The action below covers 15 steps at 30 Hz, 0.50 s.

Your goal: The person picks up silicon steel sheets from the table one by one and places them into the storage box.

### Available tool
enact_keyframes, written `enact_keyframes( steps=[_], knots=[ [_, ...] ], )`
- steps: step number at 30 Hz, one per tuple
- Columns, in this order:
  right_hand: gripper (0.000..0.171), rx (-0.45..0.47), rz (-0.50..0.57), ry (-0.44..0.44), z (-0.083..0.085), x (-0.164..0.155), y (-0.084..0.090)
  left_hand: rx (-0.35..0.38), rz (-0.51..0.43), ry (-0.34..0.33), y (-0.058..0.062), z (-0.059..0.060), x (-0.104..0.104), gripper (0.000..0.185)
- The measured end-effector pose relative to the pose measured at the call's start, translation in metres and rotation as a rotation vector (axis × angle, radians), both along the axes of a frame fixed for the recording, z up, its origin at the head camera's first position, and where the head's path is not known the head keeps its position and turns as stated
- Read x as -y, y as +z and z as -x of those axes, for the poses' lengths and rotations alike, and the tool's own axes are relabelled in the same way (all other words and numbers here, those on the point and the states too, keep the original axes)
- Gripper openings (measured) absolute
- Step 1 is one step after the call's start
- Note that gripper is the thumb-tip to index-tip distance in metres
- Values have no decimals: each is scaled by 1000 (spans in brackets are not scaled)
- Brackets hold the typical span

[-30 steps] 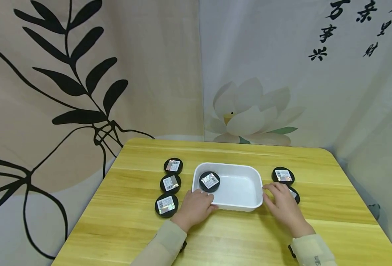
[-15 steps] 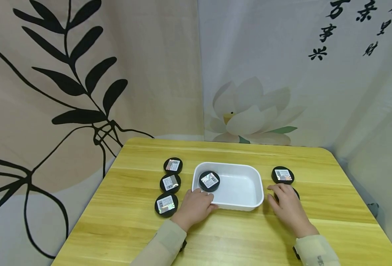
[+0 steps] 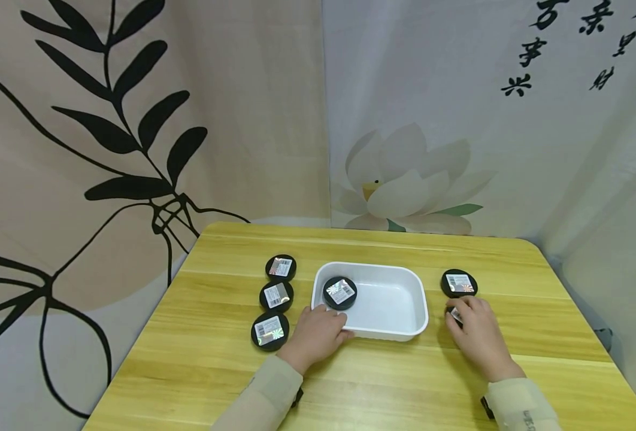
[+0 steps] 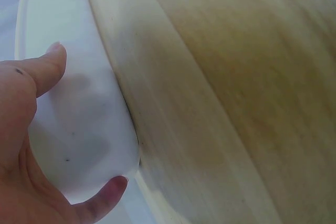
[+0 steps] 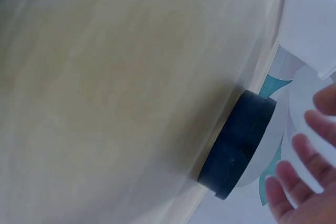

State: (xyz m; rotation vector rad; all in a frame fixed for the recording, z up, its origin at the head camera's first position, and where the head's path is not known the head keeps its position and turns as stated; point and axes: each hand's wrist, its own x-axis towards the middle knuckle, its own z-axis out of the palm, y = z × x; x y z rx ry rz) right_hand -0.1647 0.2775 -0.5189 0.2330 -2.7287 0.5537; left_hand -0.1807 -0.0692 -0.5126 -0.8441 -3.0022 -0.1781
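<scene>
L hand (image 3: pixel 318 332) rests at the near-left corner of the white tray (image 3: pixel 404 311), thumb and fingers curled round the tray wall; in the left wrist view the thumb and one finger press on the white wall (image 4: pixel 79 124), so this grip is holding the tray. The tray sits on the wooden bench (image 3: pixel 350 383), about in the middle.

Inside the tray, at its left end, lies one black round tin (image 3: pixel 340 293) w/ a shiny label on top.

R hand (image 3: pixel 477 335) is on the bench just right of the tray, apart from it. It covers another black tin (image 3: pixel 454 315), only a small part w/ label shows under the fingers. The fingers are bent over this tin and touch it, but if the grip is really closed on it I cannot tell. The right wrist view is blurred; it shows a black tin (image 5: pixel 239 142) from the side and the fingertips (image 5: pixel 294 177) near it.

A further tin (image 3: pixel 459 283) lies just behind the R hand. Three more tins are in a row left of the tray: far (image 3: pixel 281 267), middle (image 3: pixel 276 296), near (image 3: pixel 270 331), the near one beside the L hand.
</scene>
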Motion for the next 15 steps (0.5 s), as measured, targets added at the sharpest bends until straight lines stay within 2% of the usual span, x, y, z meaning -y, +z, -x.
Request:
enact_keyframes(
  steps=[7, 15],
  knots=[
    [25, 62, 6, -64, 1, -7, 0, -8, -8, -5, 1, 0, 1, 36],
    [32, 123, -9, -88, 1, -10, 0, -6, -12, -3, 0, 0, 1, 36]
  ],
)
